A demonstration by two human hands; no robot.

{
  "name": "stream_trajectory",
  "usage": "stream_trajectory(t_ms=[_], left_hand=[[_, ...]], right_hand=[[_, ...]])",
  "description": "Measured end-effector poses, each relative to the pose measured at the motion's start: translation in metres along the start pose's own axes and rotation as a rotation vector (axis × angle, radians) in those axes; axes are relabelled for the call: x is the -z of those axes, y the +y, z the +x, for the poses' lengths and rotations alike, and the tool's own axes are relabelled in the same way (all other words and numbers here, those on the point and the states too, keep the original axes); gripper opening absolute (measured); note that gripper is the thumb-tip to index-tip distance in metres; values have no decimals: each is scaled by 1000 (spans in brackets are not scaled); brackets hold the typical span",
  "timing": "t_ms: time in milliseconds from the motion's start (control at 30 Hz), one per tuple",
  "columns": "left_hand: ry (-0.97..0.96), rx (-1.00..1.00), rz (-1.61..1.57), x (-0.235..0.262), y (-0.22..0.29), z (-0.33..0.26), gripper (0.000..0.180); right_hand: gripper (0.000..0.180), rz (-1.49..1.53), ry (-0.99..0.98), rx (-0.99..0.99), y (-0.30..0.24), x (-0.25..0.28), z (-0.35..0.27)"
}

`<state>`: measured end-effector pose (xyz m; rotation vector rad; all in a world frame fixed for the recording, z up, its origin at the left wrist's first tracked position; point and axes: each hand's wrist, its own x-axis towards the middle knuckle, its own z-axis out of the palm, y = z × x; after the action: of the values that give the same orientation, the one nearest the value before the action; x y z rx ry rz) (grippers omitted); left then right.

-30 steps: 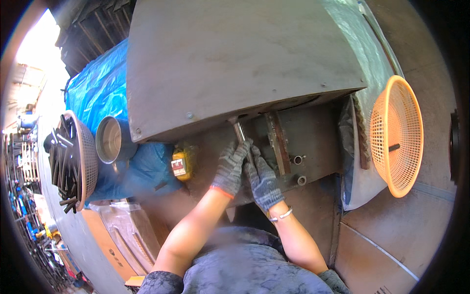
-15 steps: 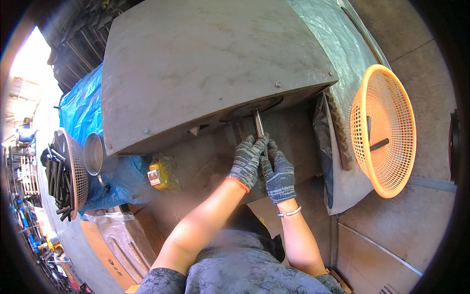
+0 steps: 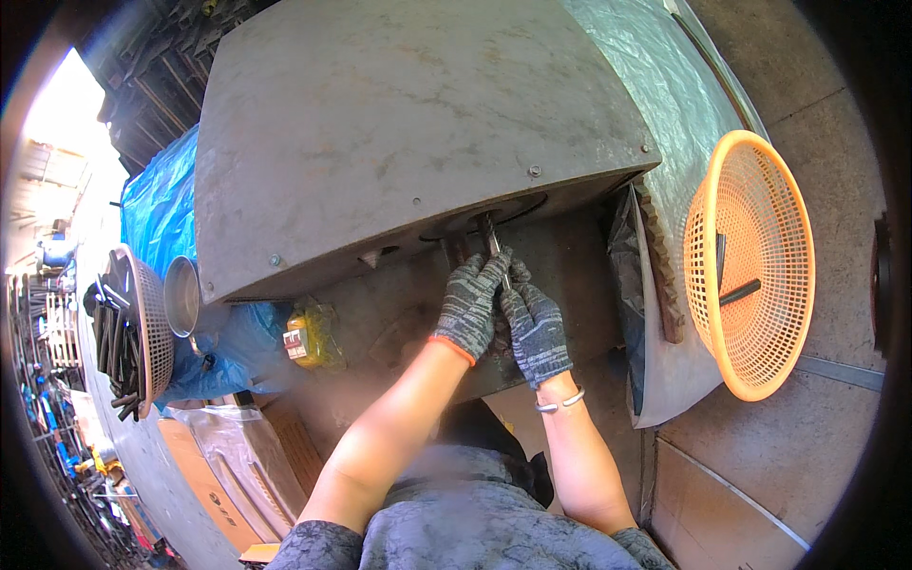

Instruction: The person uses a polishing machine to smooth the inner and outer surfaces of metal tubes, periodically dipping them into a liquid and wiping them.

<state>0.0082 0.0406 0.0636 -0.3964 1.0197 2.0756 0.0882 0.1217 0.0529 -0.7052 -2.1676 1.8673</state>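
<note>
A shiny metal rod (image 3: 489, 235) reaches from my gloved hands up to the dark round opening (image 3: 494, 217) under the front edge of a large grey metal housing (image 3: 418, 114). Whether its far end touches anything inside is hidden. My left hand (image 3: 468, 309), in a grey knitted glove with an orange cuff, is closed round the rod's middle. Close beside it and slightly lower, my right hand (image 3: 534, 328), in a matching glove, has its fingers closed on the near end of the rod.
At right stands an orange plastic basket (image 3: 807, 256) with a few dark pieces inside. Another basket (image 3: 157, 328) at left is heaped with black rods (image 3: 119, 351), near a metal pan (image 3: 180, 296). A yellow plastic-wrapped packet (image 3: 318, 337) lies below the housing's left part.
Both hands have shifted slightly left, and the rod now leans a little more, its far end still at the opening. The view has moved slightly.
</note>
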Motion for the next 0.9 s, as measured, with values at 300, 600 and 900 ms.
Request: stream_trajectory(t_ms=[300, 600, 900], left_hand=[[65, -20, 98, -6, 5, -2, 18], [34, -49, 110, -4, 1, 7, 19], [-76, -265, 69, 17, 16, -67, 27]], right_hand=[[33, 160, 51, -86, 1, -5, 2], [27, 50, 60, -55, 11, -2, -2], [14, 299, -166, -52, -9, 1, -73]])
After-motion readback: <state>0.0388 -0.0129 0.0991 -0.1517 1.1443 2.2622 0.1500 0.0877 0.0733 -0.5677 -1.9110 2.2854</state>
